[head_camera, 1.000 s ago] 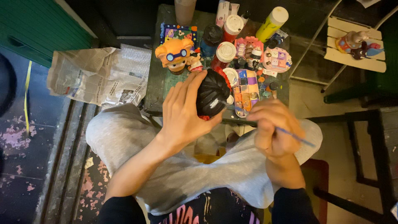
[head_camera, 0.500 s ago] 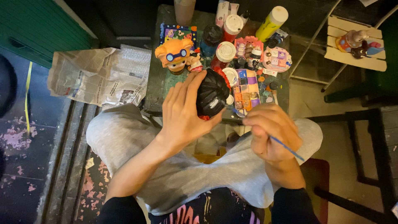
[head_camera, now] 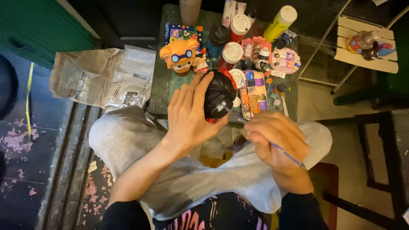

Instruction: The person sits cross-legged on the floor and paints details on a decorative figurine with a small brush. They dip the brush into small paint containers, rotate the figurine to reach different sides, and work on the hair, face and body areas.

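Observation:
My left hand is wrapped around a glossy black ridged figure with a little red at its base, held above my lap. My right hand grips a thin paintbrush, whose blue handle sticks out to the lower right; the brush tip is hidden under my fingers. The two hands are a short way apart, over my grey-trousered knees. A paint palette with several coloured wells lies on the small table just beyond my right hand.
A small green table holds an orange figurine with blue goggles, paint bottles, jars and small painted pieces. Crumpled newspaper lies at left. A slatted white stool with figurines stands at right; dark furniture legs are at lower right.
My right hand with the brush has drawn down and to the right, away from the black figure. My left hand still holds the figure in much the same place.

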Action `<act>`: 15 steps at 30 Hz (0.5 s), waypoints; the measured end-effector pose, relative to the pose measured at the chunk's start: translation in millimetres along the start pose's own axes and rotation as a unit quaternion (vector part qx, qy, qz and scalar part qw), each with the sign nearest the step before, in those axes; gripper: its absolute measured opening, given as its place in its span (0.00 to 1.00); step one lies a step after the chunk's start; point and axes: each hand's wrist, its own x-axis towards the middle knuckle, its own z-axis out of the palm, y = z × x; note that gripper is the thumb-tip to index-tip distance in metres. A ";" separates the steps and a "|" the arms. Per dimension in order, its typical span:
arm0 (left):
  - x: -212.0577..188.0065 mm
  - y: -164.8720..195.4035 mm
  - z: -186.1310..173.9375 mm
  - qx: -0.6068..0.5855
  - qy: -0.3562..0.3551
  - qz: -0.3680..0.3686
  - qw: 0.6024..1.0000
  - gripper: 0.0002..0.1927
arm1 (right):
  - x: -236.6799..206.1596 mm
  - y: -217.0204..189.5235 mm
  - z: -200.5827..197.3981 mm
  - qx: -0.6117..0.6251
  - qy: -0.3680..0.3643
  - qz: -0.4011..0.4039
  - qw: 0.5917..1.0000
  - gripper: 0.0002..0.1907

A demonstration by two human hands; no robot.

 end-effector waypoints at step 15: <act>-1.1 -1.6 -2.0 -0.024 -0.008 -0.012 1.000 0.47 | -1.0 -1.9 1.7 0.006 0.015 0.000 1.000 0.11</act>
